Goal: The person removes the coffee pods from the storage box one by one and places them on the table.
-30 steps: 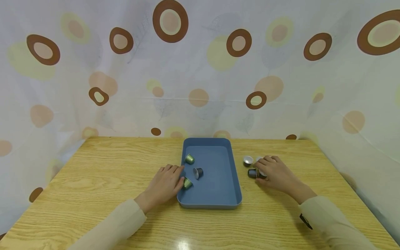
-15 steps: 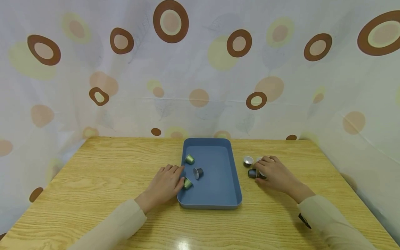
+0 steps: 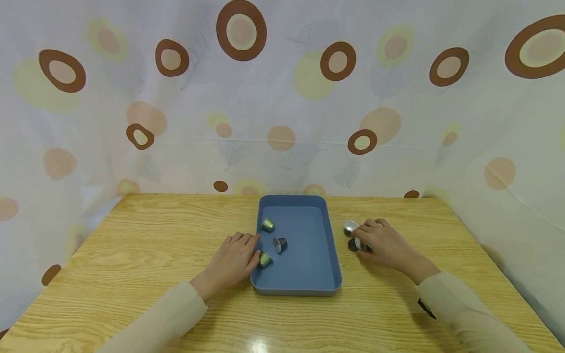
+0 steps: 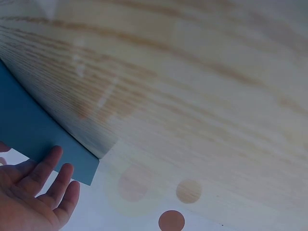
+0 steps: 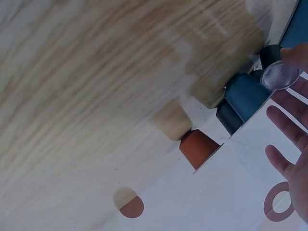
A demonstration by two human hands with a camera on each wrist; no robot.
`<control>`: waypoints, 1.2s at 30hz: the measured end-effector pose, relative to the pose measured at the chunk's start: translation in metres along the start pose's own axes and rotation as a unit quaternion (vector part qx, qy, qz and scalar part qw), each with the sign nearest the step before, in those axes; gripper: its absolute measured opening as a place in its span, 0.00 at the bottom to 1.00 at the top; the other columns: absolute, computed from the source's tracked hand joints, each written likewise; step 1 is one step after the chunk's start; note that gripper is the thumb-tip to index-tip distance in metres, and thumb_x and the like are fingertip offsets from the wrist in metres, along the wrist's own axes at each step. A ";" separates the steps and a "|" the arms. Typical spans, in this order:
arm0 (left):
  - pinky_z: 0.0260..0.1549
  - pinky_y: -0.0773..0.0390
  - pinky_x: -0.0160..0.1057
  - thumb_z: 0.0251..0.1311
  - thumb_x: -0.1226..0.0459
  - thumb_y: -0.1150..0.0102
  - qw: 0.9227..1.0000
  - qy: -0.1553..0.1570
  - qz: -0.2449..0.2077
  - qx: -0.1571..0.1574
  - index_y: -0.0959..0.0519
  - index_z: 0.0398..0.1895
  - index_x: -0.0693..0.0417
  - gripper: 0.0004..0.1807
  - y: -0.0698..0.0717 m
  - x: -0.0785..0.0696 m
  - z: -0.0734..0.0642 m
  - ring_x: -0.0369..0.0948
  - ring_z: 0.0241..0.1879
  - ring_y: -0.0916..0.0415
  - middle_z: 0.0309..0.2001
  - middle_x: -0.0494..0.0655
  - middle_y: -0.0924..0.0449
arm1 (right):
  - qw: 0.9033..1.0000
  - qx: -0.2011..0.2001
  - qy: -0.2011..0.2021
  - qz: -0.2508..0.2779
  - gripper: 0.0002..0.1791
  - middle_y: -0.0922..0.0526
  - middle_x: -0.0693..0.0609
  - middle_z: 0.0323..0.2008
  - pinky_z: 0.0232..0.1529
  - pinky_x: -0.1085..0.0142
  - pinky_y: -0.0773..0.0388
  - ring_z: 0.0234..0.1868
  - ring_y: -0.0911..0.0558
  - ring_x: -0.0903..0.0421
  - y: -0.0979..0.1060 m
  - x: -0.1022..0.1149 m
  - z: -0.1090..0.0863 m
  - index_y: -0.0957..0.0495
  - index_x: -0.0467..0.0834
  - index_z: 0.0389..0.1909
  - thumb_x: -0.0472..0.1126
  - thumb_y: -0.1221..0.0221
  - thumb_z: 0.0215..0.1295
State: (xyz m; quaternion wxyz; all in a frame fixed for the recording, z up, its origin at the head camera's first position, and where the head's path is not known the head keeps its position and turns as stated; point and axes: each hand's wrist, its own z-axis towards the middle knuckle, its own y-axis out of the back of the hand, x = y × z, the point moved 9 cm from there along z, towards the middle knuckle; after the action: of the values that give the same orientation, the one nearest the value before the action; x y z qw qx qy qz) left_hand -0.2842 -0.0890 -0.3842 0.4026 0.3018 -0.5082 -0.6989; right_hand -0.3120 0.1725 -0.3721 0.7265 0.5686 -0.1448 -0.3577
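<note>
You reach in from the near edge in pale sleeves [image 3: 150,321], hands at either side of a blue tray [image 3: 295,292] on a wood-grain table [image 3: 212,338]. Your left hand [image 3: 234,260] rests at the tray's left rim, fingers relaxed along the outer wall, thumb just beside a near green capsule [image 3: 265,259]; whether thumb and capsule touch, you cannot tell here. Slightly farther in, a grey capsule [image 3: 282,244] lies on its side, while to the tray's right your right hand [image 3: 386,247] pinches a small dark capsule [image 5: 275,71] between thumb and fingers. The right wrist view shows a blue capsule [image 5: 245,96] and an orange capsule [image 5: 198,149] nearby. Beyond, a far green capsule [image 3: 268,224] lies in the tray and a silver-lidded capsule [image 3: 350,227] sits lid-up on the table. Your work looks partway along: three capsules are inside the tray, several outside, their exact number masked by your hand. No brand, label or writing is legible; the patterned cloth [image 3: 282,98] behind carries only ovals and leaves.
</note>
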 end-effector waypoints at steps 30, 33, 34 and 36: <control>0.47 0.27 0.46 0.65 0.56 0.57 1.000 -0.003 0.001 -0.007 0.28 0.57 0.58 0.22 -0.001 0.000 0.000 0.46 0.50 0.27 0.49 0.50 0.22 | 0.999 -0.008 0.032 -0.039 0.16 0.21 0.50 0.37 0.42 0.51 0.27 0.41 0.25 0.51 0.000 0.011 0.009 0.23 0.45 0.38 0.47 0.34 0.49; 0.47 0.27 0.46 0.66 0.56 0.57 1.000 -0.003 0.002 -0.006 0.29 0.58 0.57 0.22 -0.001 0.000 0.000 0.46 0.50 0.27 0.49 0.49 0.22 | 0.999 -0.011 0.031 -0.034 0.17 0.21 0.51 0.37 0.42 0.51 0.27 0.40 0.24 0.51 0.001 0.011 0.008 0.22 0.45 0.38 0.46 0.34 0.47; 0.47 0.27 0.45 0.66 0.56 0.57 1.000 -0.003 0.002 -0.005 0.29 0.58 0.57 0.22 -0.001 0.000 0.000 0.46 0.50 0.27 0.49 0.49 0.22 | 0.999 -0.010 0.030 -0.032 0.17 0.20 0.51 0.37 0.42 0.51 0.27 0.40 0.24 0.51 0.000 0.010 0.008 0.22 0.45 0.38 0.46 0.33 0.47; 0.47 0.27 0.45 0.66 0.55 0.57 1.000 -0.003 0.003 -0.005 0.29 0.58 0.57 0.22 -0.001 0.000 0.000 0.46 0.50 0.27 0.49 0.49 0.22 | 0.999 -0.011 0.025 -0.023 0.17 0.20 0.51 0.38 0.42 0.51 0.27 0.40 0.24 0.51 0.001 0.010 0.007 0.22 0.45 0.38 0.45 0.33 0.46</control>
State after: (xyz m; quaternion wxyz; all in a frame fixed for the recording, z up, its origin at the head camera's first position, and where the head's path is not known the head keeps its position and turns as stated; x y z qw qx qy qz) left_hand -0.2843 -0.0892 -0.3854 0.4050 0.2964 -0.5069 -0.7008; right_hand -0.3091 0.1611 -0.3712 0.7278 0.5724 -0.1089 -0.3617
